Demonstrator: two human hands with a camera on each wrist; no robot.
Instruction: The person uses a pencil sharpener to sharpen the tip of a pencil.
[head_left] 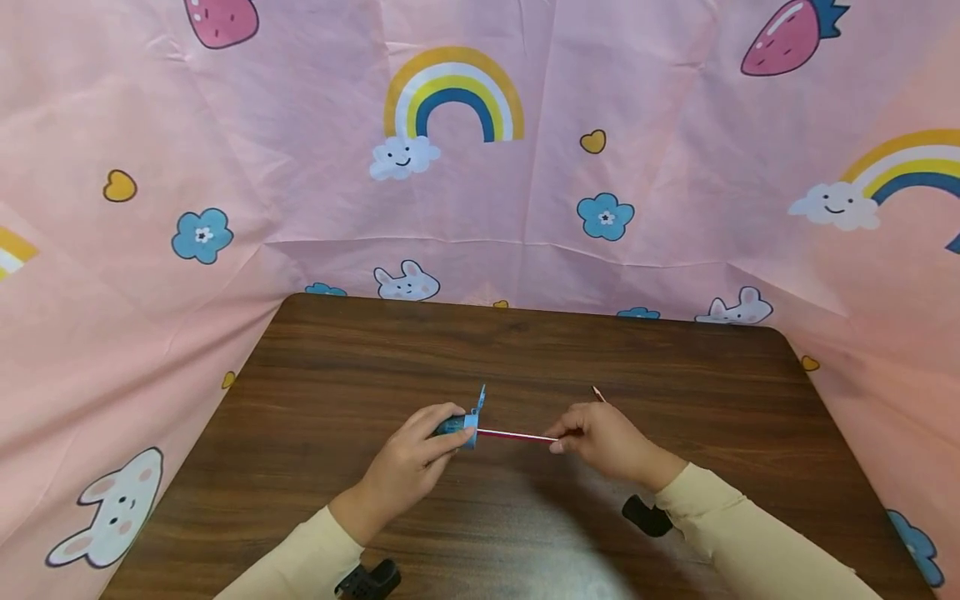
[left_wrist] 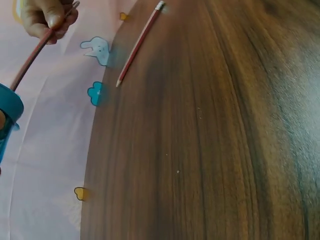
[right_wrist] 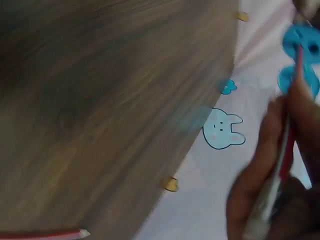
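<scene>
A blue pencil sharpener lies sideways in my left hand, gripped between thumb and fingers. Its flip lid stands up from the end that faces right. My right hand pinches a red-and-white striped pencil near its back end. The pencil runs level from those fingers to the sharpener, its front end in one of the holes in the right wrist view. A second red pencil lies on the table behind my right hand, which hides most of it in the head view.
The dark wood-grain table is bordered by a pink printed cloth at the back and sides. Black wrist devices hang under both forearms, one at the left wrist and one at the right. Tiny specks dot the tabletop.
</scene>
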